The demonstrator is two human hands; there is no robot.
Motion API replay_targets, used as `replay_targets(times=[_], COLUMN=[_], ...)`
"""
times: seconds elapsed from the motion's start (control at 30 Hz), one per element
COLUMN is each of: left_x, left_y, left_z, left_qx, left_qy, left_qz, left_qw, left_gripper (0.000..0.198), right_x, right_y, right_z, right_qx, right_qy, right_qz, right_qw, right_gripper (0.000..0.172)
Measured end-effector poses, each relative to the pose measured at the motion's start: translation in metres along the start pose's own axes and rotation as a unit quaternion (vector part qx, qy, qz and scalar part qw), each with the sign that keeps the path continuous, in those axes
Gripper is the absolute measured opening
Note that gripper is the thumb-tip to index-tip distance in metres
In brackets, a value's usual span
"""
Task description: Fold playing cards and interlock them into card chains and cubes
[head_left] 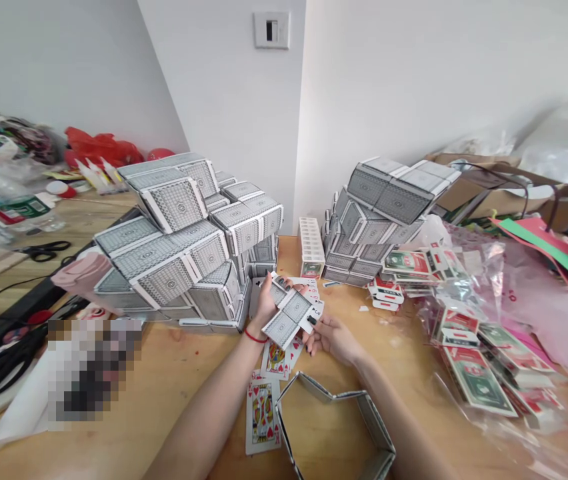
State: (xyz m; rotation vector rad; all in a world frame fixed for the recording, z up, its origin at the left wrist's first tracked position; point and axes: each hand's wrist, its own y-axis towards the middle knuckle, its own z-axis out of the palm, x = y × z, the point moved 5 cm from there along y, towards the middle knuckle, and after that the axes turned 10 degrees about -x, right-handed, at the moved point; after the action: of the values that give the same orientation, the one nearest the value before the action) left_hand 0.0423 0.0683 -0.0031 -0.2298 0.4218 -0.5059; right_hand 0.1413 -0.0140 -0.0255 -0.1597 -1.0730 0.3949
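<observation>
My left hand (265, 303), with a red string round its wrist, is closed on several playing cards (287, 319) joined into a strip, their grey patterned backs facing up. At the strip's right edge, my right hand (337, 339) pinches a white card corner marked with a black index. Face cards lie on the table under my hands, among them a king of hearts (263, 417). Close to me stands a heart-shaped ring of folded cards (377, 427), between my forearms.
Tall stacks of card-built blocks rise at the left (174, 240) and right (384, 200). A long white card carton (311, 243) stands between them. Green and red card boxes (479, 383) and plastic wrap lie right. Black scissors (9, 363) and bottles (29, 207) are left.
</observation>
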Motion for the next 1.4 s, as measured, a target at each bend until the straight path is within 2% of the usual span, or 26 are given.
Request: replay_targets(times=[0.2,0.47,0.8,1.4], left_x=[0.0,0.004,0.008,0.006], left_y=[-0.006,-0.01,-0.01,-0.009], left_z=[0.006,0.008,0.01,0.002], left_qx=[-0.007,-0.001,0.048,0.025], left_qy=[0.0,0.05,0.052,0.119], left_qz=[0.001,0.017,0.018,0.028], left_qw=[1.0,0.999,0.997,0.992], left_gripper=[0.045,0.041,0.036,0.037], right_x=[0.001,0.001,-0.001,-0.001], right_y=[-0.001,-0.001,0.0,0.0], right_z=[0.003,0.002,0.0,0.001], right_qx=[-0.014,-0.042,-0.037,-0.045], right_qy=[-0.027,-0.047,-0.051,-0.045], right_qz=[-0.02,-0.024,-0.024,-0.011], right_qw=[0.999,0.998,0.998,0.998], right_gripper=[0.034,0.036,0.036,0.035])
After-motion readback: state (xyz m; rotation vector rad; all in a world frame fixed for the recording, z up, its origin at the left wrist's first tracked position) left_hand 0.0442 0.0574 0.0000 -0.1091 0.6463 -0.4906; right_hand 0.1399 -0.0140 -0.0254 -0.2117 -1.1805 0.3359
